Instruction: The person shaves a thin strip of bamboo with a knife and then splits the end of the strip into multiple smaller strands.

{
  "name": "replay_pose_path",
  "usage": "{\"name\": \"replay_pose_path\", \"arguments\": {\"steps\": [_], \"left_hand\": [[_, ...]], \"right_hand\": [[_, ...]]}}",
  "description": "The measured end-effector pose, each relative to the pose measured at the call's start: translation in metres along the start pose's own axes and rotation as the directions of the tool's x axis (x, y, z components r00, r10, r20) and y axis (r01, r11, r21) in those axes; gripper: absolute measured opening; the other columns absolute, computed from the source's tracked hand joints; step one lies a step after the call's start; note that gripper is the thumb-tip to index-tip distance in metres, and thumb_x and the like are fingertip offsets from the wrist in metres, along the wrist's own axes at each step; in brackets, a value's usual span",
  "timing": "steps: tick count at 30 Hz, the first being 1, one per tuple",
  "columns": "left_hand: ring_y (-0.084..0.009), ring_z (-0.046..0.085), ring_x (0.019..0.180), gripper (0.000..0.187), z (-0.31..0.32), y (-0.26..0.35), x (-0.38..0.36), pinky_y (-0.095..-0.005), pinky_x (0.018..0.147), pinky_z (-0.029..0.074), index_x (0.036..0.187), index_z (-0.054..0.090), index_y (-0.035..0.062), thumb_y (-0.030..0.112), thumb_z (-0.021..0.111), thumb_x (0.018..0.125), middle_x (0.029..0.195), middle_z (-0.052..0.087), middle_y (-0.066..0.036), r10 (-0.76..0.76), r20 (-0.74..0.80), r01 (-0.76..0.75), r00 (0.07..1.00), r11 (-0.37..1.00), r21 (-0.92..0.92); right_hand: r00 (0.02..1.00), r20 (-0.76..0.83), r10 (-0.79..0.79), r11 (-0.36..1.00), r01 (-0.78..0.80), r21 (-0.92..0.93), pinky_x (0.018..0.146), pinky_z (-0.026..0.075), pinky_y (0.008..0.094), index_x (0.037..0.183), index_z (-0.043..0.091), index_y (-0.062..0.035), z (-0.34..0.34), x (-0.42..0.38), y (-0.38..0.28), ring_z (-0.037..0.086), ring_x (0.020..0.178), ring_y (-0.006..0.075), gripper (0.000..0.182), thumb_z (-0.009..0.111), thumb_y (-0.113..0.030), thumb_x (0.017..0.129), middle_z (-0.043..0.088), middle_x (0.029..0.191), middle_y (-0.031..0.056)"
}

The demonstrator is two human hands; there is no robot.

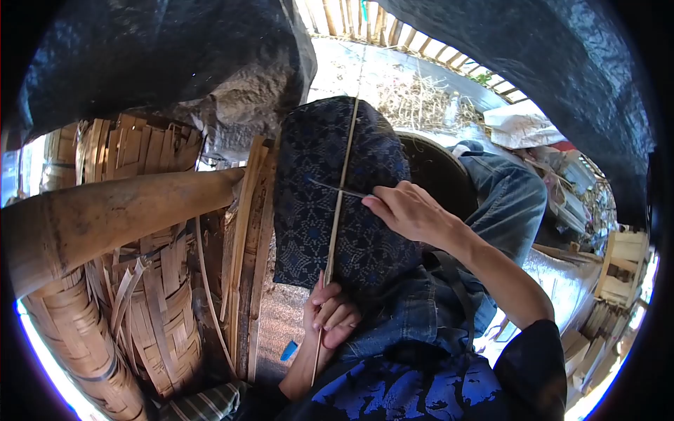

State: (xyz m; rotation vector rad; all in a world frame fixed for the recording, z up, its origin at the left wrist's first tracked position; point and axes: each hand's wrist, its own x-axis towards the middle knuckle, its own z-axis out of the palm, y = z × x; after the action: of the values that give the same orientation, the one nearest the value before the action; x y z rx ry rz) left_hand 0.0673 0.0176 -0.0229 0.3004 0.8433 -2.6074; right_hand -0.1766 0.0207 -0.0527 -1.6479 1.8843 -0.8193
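Observation:
A long thin bamboo strip (344, 168) runs up across a dark patterned cloth (302, 231) draped over my leg. My left hand (331, 314) is closed around the strip near its lower end, the index finger stretched along it. In my right hand (411, 210) is a slim knife (354, 193), gripped between thumb and fingers. Its narrow blade points left and crosses the strip over the middle of the cloth. Most of the knife's handle is hidden in the hand.
A thick bamboo pole (126, 217) juts in from the left, above woven bamboo pieces (165, 316). Upright bamboo slats (249, 281) stand beside the cloth. Dark plastic sheeting (161, 56) hangs overhead. A small blue object (288, 351) lies near my left wrist.

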Motion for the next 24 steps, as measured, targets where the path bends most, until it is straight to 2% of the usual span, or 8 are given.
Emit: {"name": "replay_pose_path", "arguments": {"steps": [4, 11, 14, 15, 17, 21, 23, 24], "left_hand": [[-0.0099, 0.029, 0.034, 0.050, 0.002, -0.004, 0.001, -0.0221, 0.046, 0.024, 0.066, 0.047, 0.0179, 0.042, 0.021, 0.101, 0.035, 0.036, 0.004, 0.037, 0.005, -0.037, 0.999, 0.999, -0.018], [-0.0104, 0.028, 0.033, 0.051, 0.007, -0.005, -0.006, -0.0224, 0.047, 0.027, 0.063, 0.043, 0.0205, 0.045, 0.020, 0.101, 0.035, 0.034, 0.004, 0.122, -0.173, -0.059, 0.977, 0.942, 0.331], [-0.0109, 0.028, 0.033, 0.051, 0.008, -0.019, -0.024, -0.0226, 0.045, 0.028, 0.061, 0.042, 0.0216, 0.045, 0.020, 0.101, 0.035, 0.036, 0.003, 0.120, -0.216, -0.012, 0.969, 0.896, 0.444], [-0.0110, 0.029, 0.033, 0.051, 0.008, -0.023, -0.033, -0.0221, 0.045, 0.028, 0.059, 0.040, 0.0225, 0.045, 0.020, 0.101, 0.035, 0.035, 0.003, 0.078, -0.228, 0.039, 0.970, 0.882, 0.469], [-0.0112, 0.028, 0.034, 0.052, 0.012, -0.019, -0.041, -0.0223, 0.044, 0.025, 0.057, 0.038, 0.0237, 0.046, 0.020, 0.100, 0.035, 0.033, 0.002, 0.128, -0.289, 0.031, 0.949, 0.872, 0.488], [-0.0114, 0.022, 0.034, 0.053, 0.010, -0.012, -0.031, -0.0245, 0.044, 0.020, 0.056, 0.037, 0.0232, 0.049, 0.020, 0.099, 0.035, 0.031, 0.002, 0.174, -0.355, 0.125, 0.919, 0.723, 0.679], [-0.0112, 0.022, 0.034, 0.054, 0.014, -0.009, -0.025, -0.0244, 0.044, 0.021, 0.055, 0.036, 0.0229, 0.050, 0.021, 0.099, 0.036, 0.030, 0.002, 0.221, -0.407, 0.160, 0.886, 0.678, 0.717], [-0.0109, 0.021, 0.034, 0.054, 0.015, -0.007, -0.024, -0.0243, 0.044, 0.021, 0.055, 0.035, 0.0226, 0.051, 0.022, 0.099, 0.035, 0.028, 0.002, 0.197, -0.421, 0.177, 0.886, 0.694, 0.698]], "right_hand": [[0.999, 0.023, 0.038, 0.997, -0.036, -0.066, 0.038, 0.043, 0.0385, 0.064, 0.051, -0.0031, 0.003, 0.007, -0.005, 0.054, 0.040, 0.0316, 0.042, 0.055, -0.033, 0.093, 0.050, 0.045, 0.0146], [0.997, 0.061, 0.049, 0.986, -0.038, -0.165, 0.036, 0.043, 0.0364, 0.065, 0.051, -0.0026, 0.003, 0.009, -0.008, 0.053, 0.037, 0.0266, 0.043, 0.050, -0.033, 0.095, 0.049, 0.044, 0.0129], [0.914, 0.092, 0.396, 0.912, -0.379, -0.157, 0.033, 0.044, 0.0342, 0.066, 0.049, -0.0018, -0.002, 0.026, 0.014, 0.048, 0.034, 0.0194, 0.043, 0.043, -0.029, 0.098, 0.046, 0.041, 0.0074], [0.983, -0.057, 0.173, 0.951, -0.182, -0.249, 0.032, 0.040, 0.0344, 0.072, 0.050, -0.0005, 0.001, 0.026, 0.041, 0.043, 0.032, 0.0178, 0.040, 0.043, -0.029, 0.099, 0.046, 0.045, 0.0046], [0.894, 0.239, 0.378, 0.921, -0.389, -0.003, 0.036, 0.037, 0.0322, 0.079, 0.050, -0.0019, -0.025, 0.036, 0.037, 0.040, 0.037, 0.0149, 0.041, 0.038, -0.035, 0.100, 0.047, 0.055, 0.0015], [0.923, 0.124, 0.364, 0.855, -0.384, 0.349, 0.035, 0.028, 0.0248, 0.079, 0.045, -0.0068, -0.026, 0.042, 0.051, 0.031, 0.040, 0.0073, 0.044, 0.033, -0.044, 0.100, 0.040, 0.060, -0.0011], [0.783, 0.458, 0.420, 0.616, -0.617, 0.489, 0.041, 0.031, 0.0234, 0.080, 0.041, -0.0090, -0.036, 0.045, 0.052, 0.033, 0.046, 0.0071, 0.044, 0.029, -0.047, 0.100, 0.035, 0.065, -0.0016], [0.764, 0.450, 0.462, 0.559, -0.645, 0.521, 0.045, 0.034, 0.0253, 0.081, 0.045, -0.0064, -0.034, 0.045, 0.054, 0.038, 0.049, 0.0081, 0.042, 0.034, -0.041, 0.101, 0.041, 0.066, -0.0006]]}}
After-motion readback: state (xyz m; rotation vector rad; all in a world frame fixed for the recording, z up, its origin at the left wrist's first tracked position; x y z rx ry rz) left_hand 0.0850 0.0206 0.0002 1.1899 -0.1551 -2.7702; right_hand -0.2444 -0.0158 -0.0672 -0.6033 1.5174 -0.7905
